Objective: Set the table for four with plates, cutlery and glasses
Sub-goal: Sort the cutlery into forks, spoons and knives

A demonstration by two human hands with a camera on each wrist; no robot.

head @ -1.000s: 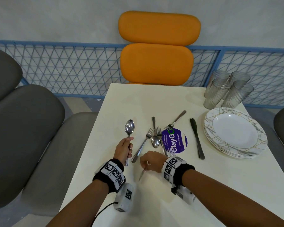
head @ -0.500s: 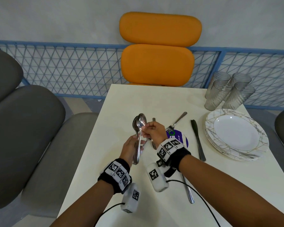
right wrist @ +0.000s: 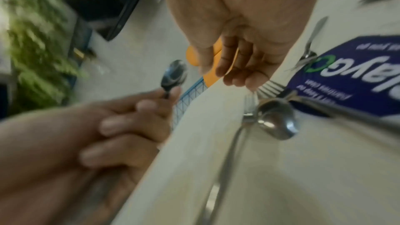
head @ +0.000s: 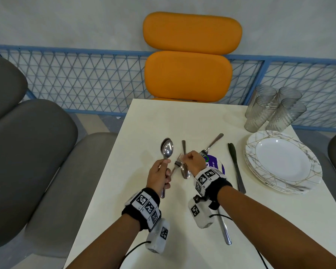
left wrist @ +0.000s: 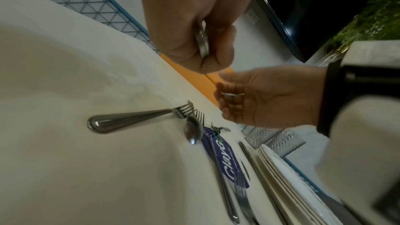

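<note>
Cutlery-gathering step: left hand (head: 158, 176) grips two spoons (head: 166, 148) upright; right hand (head: 192, 160), fingers loosely curled and empty, hovers over the pile; next, seemingly, pinch another piece cleanly.

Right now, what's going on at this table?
A person is sorting cutlery. The left hand grips two spoons upright by their handles. The right hand hovers empty, fingers loosely curled, over the loose pile of forks and a spoon on the table. The knife, stacked plates and four glasses sit untouched on the right; no place is laid yet.
</note>
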